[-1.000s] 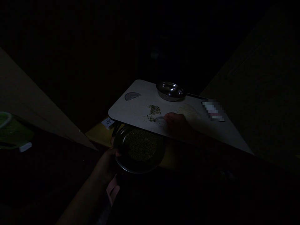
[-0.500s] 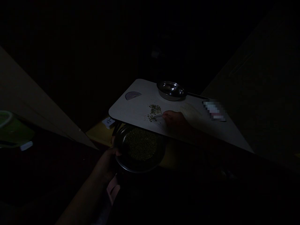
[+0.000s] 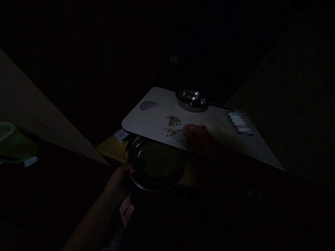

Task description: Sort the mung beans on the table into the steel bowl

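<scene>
The scene is very dark. My left hand (image 3: 119, 181) grips the rim of a round metal plate (image 3: 136, 181) filled with small green grains, held just below the front edge of a small white table (image 3: 151, 120). My right hand (image 3: 197, 136) rests on the table, fingers closed on a thin pale flat thing (image 3: 176, 131) whose tip touches a small heap of loose green grains (image 3: 172, 122). I cannot make out what the thin thing is.
An empty steel bowl (image 3: 191, 100) stands at the table's far edge. A blurred-out white object (image 3: 239, 122) lies at the right. A semicircular mark (image 3: 148, 105) shows at the table's left. A green container (image 3: 13, 144) sits far left. A yellow surface (image 3: 110, 148) lies under the table.
My right hand has shifted slightly left toward the loose grains, bringing the thin pale thing up against the heap. The left hand and plate have stayed put.
</scene>
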### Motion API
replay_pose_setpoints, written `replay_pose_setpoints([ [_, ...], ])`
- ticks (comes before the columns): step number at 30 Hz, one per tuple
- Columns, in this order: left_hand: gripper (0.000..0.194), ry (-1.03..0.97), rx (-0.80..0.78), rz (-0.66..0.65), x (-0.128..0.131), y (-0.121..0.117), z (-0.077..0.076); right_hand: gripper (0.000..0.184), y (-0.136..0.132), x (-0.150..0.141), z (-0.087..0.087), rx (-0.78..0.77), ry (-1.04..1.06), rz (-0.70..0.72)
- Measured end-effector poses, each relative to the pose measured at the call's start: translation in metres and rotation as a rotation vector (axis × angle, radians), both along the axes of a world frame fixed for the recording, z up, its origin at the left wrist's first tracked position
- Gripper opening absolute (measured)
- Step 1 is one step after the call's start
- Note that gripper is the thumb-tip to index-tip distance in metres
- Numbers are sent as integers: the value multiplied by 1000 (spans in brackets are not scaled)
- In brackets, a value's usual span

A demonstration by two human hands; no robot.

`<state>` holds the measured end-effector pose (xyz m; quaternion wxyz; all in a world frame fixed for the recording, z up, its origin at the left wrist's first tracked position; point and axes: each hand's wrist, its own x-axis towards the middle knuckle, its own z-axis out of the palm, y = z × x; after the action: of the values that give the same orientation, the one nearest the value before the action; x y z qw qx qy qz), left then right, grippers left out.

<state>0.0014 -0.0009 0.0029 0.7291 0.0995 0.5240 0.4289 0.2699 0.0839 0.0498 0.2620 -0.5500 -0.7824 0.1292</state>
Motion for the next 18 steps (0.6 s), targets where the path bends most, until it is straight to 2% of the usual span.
replay_pose_setpoints([
  [12, 19, 15, -39, 23, 3, 0, 0, 25, -2, -5, 2, -23, -20, 11],
  [18, 27, -19, 21, 7, -1, 0, -3, 26, 3, -6, 1, 0, -19, -18],
])
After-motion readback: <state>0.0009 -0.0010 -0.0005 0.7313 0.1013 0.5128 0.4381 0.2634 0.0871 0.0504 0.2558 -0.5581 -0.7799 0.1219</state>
